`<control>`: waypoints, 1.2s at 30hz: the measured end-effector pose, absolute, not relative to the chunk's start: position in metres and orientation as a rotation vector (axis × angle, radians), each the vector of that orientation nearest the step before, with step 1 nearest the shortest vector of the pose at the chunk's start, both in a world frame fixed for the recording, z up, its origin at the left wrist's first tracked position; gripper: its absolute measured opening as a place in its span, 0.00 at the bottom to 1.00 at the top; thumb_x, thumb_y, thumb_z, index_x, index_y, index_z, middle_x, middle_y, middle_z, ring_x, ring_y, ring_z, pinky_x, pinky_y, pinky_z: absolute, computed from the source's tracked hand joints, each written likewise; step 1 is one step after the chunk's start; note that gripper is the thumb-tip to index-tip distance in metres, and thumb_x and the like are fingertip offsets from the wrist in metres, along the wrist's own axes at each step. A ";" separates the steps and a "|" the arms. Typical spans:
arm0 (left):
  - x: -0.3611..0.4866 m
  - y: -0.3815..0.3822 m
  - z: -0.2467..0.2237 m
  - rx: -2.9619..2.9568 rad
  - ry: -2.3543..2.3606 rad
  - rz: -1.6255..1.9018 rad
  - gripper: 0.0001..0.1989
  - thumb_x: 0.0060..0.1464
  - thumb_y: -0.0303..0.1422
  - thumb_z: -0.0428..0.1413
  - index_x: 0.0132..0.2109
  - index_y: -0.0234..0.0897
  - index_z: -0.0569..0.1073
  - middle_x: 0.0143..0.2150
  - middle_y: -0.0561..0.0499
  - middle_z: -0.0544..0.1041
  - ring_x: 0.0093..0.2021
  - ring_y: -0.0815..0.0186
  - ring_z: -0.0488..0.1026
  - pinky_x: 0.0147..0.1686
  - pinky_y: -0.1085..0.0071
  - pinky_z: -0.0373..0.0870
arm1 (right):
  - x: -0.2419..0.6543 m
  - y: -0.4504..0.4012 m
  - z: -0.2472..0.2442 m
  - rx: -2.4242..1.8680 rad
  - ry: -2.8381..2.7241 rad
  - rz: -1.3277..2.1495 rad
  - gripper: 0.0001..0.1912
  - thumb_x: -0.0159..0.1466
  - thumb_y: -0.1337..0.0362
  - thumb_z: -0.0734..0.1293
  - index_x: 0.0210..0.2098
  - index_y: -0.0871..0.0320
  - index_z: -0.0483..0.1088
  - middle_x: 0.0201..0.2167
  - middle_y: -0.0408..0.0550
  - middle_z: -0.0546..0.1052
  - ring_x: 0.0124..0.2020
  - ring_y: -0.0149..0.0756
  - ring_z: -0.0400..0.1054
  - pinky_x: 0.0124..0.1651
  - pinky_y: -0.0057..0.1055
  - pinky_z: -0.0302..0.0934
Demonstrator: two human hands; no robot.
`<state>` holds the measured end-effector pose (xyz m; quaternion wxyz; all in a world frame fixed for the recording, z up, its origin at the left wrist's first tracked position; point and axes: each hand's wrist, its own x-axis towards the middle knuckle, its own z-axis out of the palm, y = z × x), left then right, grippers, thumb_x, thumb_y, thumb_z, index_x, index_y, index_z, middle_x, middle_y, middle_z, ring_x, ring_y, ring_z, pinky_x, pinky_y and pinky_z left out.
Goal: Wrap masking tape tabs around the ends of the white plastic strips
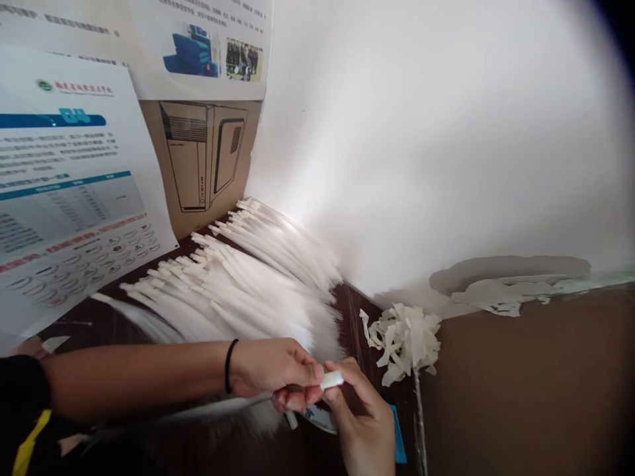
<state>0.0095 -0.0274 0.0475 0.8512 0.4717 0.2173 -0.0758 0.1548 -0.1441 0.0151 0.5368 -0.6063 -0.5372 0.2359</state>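
My left hand [278, 370], with a black band round its wrist, pinches a thin bundle of white hair-like fibres [251, 401] near its end. The loose fibres trail leftward under my forearm. At the bundle's tip is a white wrapped end [332, 379], which the thumb and forefinger of my right hand [364, 410] grip from the right. Both hands are closed and nearly touching. Behind them, many similar white fibre bundles [238, 277] lie side by side, wrapped ends toward the upper left. Partly hidden below the hands is a round white piece with blue print [320, 418].
A clump of torn whitish strips [409, 340] sits right of the hands, above a thin rod-like edge [421, 423]. A blue item [399, 433] shows behind my right hand. Printed sheets [64, 185], a cardboard panel [203, 158] and a white panel [421, 145] stand around the dark tabletop.
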 end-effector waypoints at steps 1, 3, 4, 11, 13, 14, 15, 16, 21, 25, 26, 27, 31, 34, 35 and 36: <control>0.010 -0.026 0.047 0.947 0.442 -0.209 0.30 0.35 0.57 0.62 0.25 0.34 0.65 0.15 0.57 0.60 0.15 0.76 0.52 0.16 0.77 0.47 | 0.155 -0.144 0.016 -1.444 -1.268 0.553 0.10 0.57 0.65 0.70 0.39 0.53 0.77 0.30 0.44 0.76 0.30 0.32 0.70 0.36 0.27 0.63; 0.011 -0.024 0.047 0.855 0.393 -0.309 0.29 0.32 0.55 0.65 0.25 0.34 0.64 0.15 0.58 0.58 0.15 0.77 0.48 0.16 0.78 0.45 | 0.154 -0.143 0.019 -1.417 -1.269 0.572 0.07 0.57 0.65 0.70 0.36 0.53 0.78 0.28 0.44 0.76 0.30 0.32 0.70 0.36 0.27 0.63; 0.012 -0.023 0.047 0.827 0.370 -0.353 0.29 0.32 0.54 0.65 0.25 0.34 0.63 0.15 0.59 0.56 0.15 0.78 0.47 0.16 0.78 0.45 | 0.154 -0.143 0.020 -1.395 -1.278 0.592 0.05 0.57 0.65 0.70 0.34 0.53 0.77 0.27 0.43 0.76 0.29 0.32 0.69 0.35 0.26 0.63; 0.011 -0.031 0.050 1.290 0.540 -0.085 0.20 0.56 0.48 0.51 0.29 0.33 0.66 0.21 0.51 0.69 0.18 0.71 0.66 0.20 0.76 0.62 | 0.143 -0.144 0.017 -1.497 -1.151 0.601 0.06 0.60 0.62 0.67 0.29 0.57 0.73 0.25 0.42 0.70 0.28 0.30 0.64 0.32 0.26 0.57; 0.008 -0.034 0.054 1.532 0.552 0.049 0.16 0.59 0.43 0.50 0.31 0.33 0.67 0.22 0.52 0.70 0.20 0.72 0.67 0.22 0.77 0.63 | 0.138 -0.144 0.017 -1.544 -1.063 0.603 0.07 0.59 0.60 0.68 0.28 0.57 0.73 0.24 0.42 0.69 0.27 0.30 0.63 0.32 0.26 0.56; 0.006 -0.035 0.056 1.596 0.540 0.077 0.16 0.59 0.42 0.49 0.30 0.33 0.67 0.22 0.53 0.70 0.20 0.73 0.67 0.22 0.78 0.62 | 0.137 -0.143 0.017 -1.559 -1.028 0.608 0.08 0.59 0.59 0.68 0.28 0.57 0.73 0.24 0.42 0.68 0.27 0.30 0.62 0.32 0.26 0.56; 0.006 -0.035 0.057 1.617 0.526 0.083 0.17 0.59 0.42 0.49 0.29 0.33 0.67 0.21 0.53 0.69 0.20 0.73 0.67 0.21 0.79 0.61 | 0.135 -0.143 0.018 -1.560 -1.012 0.615 0.09 0.59 0.59 0.68 0.27 0.58 0.72 0.23 0.42 0.68 0.27 0.30 0.62 0.32 0.26 0.56; 0.005 -0.035 0.058 1.596 0.524 0.081 0.18 0.59 0.42 0.49 0.28 0.33 0.66 0.20 0.54 0.68 0.19 0.74 0.65 0.20 0.79 0.61 | 0.135 -0.143 0.018 -1.541 -1.030 0.635 0.08 0.59 0.59 0.68 0.28 0.57 0.72 0.24 0.42 0.68 0.28 0.30 0.63 0.33 0.26 0.57; 0.008 -0.027 0.059 1.341 0.574 0.012 0.22 0.55 0.49 0.51 0.26 0.34 0.65 0.18 0.56 0.64 0.17 0.75 0.61 0.17 0.80 0.58 | 0.140 -0.142 0.014 -1.403 -1.153 0.732 0.12 0.61 0.60 0.66 0.43 0.57 0.71 0.38 0.47 0.74 0.40 0.36 0.70 0.44 0.31 0.62; 0.008 -0.024 0.059 1.276 0.540 0.023 0.27 0.51 0.56 0.52 0.25 0.33 0.65 0.17 0.57 0.63 0.16 0.77 0.57 0.17 0.78 0.54 | 0.142 -0.141 0.008 -1.549 -1.336 0.656 0.12 0.60 0.63 0.67 0.44 0.57 0.69 0.37 0.46 0.75 0.39 0.34 0.71 0.43 0.28 0.64; 0.008 -0.025 0.059 1.264 0.528 0.024 0.28 0.50 0.57 0.52 0.25 0.33 0.65 0.17 0.57 0.63 0.16 0.77 0.56 0.17 0.78 0.52 | 0.142 -0.140 0.007 -1.576 -1.384 0.626 0.12 0.60 0.63 0.67 0.44 0.57 0.69 0.36 0.45 0.75 0.38 0.33 0.71 0.41 0.27 0.64; 0.007 -0.025 0.060 1.248 0.515 0.022 0.29 0.49 0.58 0.52 0.25 0.33 0.65 0.17 0.57 0.62 0.16 0.77 0.55 0.17 0.77 0.51 | 0.142 -0.139 0.007 -1.585 -1.418 0.598 0.11 0.61 0.63 0.66 0.43 0.57 0.70 0.35 0.45 0.75 0.37 0.33 0.71 0.39 0.27 0.64; 0.008 -0.025 0.060 1.153 0.491 -0.003 0.30 0.46 0.60 0.54 0.25 0.33 0.65 0.15 0.58 0.61 0.14 0.78 0.52 0.16 0.76 0.47 | 0.143 -0.138 0.008 -1.536 -1.482 0.563 0.08 0.63 0.60 0.64 0.38 0.57 0.71 0.32 0.44 0.74 0.34 0.34 0.69 0.36 0.27 0.63; 0.008 -0.025 0.060 1.102 0.530 -0.007 0.30 0.43 0.59 0.57 0.24 0.33 0.64 0.14 0.58 0.60 0.14 0.77 0.52 0.15 0.76 0.45 | 0.145 -0.139 0.011 -1.446 -1.460 0.501 0.07 0.63 0.61 0.64 0.38 0.55 0.71 0.34 0.44 0.74 0.38 0.35 0.68 0.40 0.29 0.62; 0.009 -0.025 0.060 1.092 0.540 -0.011 0.29 0.42 0.58 0.58 0.24 0.33 0.65 0.14 0.58 0.60 0.14 0.77 0.52 0.15 0.76 0.44 | 0.145 -0.139 0.011 -1.414 -1.434 0.486 0.05 0.63 0.62 0.64 0.37 0.54 0.71 0.34 0.44 0.73 0.38 0.34 0.67 0.41 0.29 0.61; 0.009 -0.025 0.061 1.082 0.541 -0.018 0.29 0.42 0.58 0.59 0.24 0.33 0.65 0.14 0.58 0.60 0.14 0.77 0.52 0.15 0.76 0.44 | 0.145 -0.139 0.012 -1.392 -1.407 0.483 0.03 0.63 0.64 0.65 0.35 0.54 0.71 0.33 0.43 0.73 0.37 0.33 0.67 0.41 0.29 0.61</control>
